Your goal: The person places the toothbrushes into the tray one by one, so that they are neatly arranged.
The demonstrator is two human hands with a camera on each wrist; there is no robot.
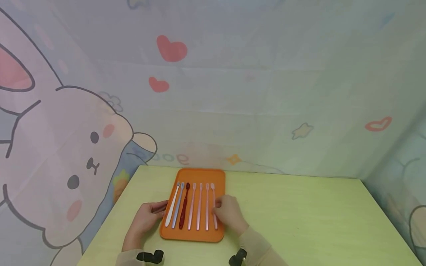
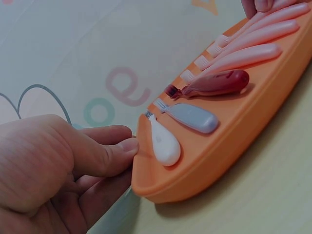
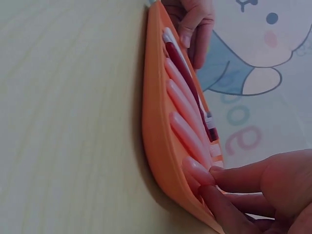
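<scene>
An orange tray (image 1: pixel 191 236) carries a row of toothbrushes side by side: a white toothbrush (image 2: pixel 166 144), a light blue toothbrush (image 2: pixel 195 118), a dark red toothbrush (image 2: pixel 219 83) and several pink toothbrushes (image 1: pixel 198 210). At the tray's left edge, my left hand (image 1: pixel 146 218) holds the rim between thumb and fingers. My right hand (image 1: pixel 229 212) is over the right side of the tray. Its thumb and index finger pinch the rightmost pink toothbrush (image 3: pixel 195 173) by the handle. All the bristle heads point toward the far end of the tray.
The tray lies on a pale yellow-green table (image 1: pixel 299 221), left of its middle. Behind the table hangs a printed backdrop (image 1: pixel 233 111) with a rabbit and hearts. A black wrist camera (image 1: pixel 151 256) sits on the left sleeve, another camera (image 1: pixel 237 257) on the right.
</scene>
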